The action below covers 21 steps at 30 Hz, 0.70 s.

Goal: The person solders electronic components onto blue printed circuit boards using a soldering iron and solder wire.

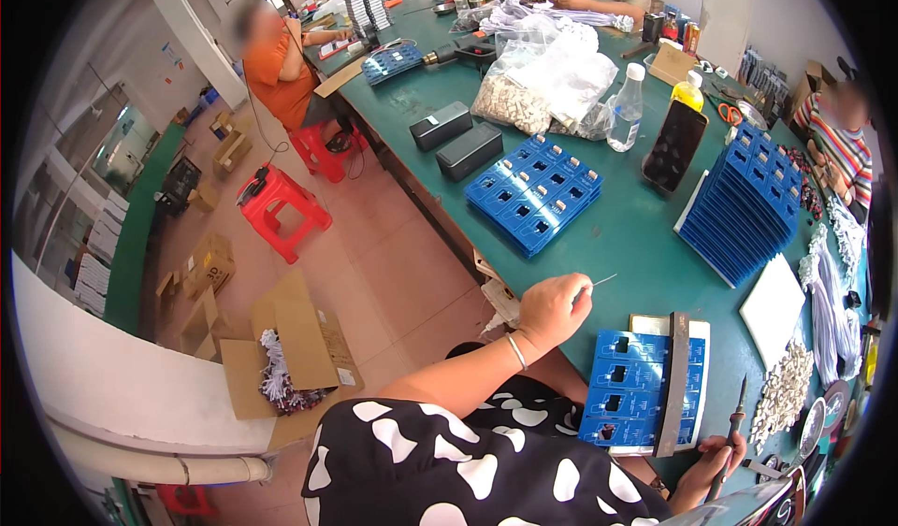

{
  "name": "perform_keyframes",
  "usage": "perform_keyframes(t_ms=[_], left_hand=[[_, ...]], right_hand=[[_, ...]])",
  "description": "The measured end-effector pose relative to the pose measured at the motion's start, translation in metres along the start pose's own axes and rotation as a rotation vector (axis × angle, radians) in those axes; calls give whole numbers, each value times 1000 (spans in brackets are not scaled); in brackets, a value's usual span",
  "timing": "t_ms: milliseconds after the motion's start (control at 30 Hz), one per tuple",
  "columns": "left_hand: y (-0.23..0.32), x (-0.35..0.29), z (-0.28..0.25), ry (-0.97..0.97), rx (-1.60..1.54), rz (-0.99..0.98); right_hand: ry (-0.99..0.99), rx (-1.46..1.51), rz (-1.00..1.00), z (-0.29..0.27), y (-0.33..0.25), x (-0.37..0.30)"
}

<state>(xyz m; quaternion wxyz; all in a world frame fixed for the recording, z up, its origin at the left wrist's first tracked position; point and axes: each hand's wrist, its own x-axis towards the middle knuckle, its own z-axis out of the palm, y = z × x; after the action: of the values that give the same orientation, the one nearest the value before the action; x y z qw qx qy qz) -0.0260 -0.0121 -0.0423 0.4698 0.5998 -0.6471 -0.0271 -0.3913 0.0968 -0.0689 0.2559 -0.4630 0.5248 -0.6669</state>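
My left hand [556,311] is closed on a thin piece of solder wire [606,279], its tip sticking out to the right past the fingers. In my right hand [711,468], low at the right, is a soldering iron [736,423] with its tip pointing up and away. Between the two hands lies a blue circuit board panel [613,376] with several square dark cutouts. It rests on a pale backing board [645,324], and a dark flat bar [672,386] crosses it. Neither the wire nor the iron touches the panel.
Beyond lie a stack of blue panels [533,194], two black boxes [470,151], a phone [675,147] and a bottle [626,110]. To the right are a tall panel stack [744,203], a white slab [773,311] and loose pale connectors [784,390]. Other people sit around the table.
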Motion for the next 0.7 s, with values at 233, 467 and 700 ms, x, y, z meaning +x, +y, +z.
perform_keyframes(t_ms=[233, 467, 700], left_hand=[[0, 1, 1, 72, -37, 43], [2, 0, 0, 37, -54, 32], [1, -1, 0, 25, 1, 19]], right_hand=[[-27, 49, -30, -3, 1, -2], [-49, 95, 19, -2, -2, -3], [75, -49, 31, 4, -4, -4]])
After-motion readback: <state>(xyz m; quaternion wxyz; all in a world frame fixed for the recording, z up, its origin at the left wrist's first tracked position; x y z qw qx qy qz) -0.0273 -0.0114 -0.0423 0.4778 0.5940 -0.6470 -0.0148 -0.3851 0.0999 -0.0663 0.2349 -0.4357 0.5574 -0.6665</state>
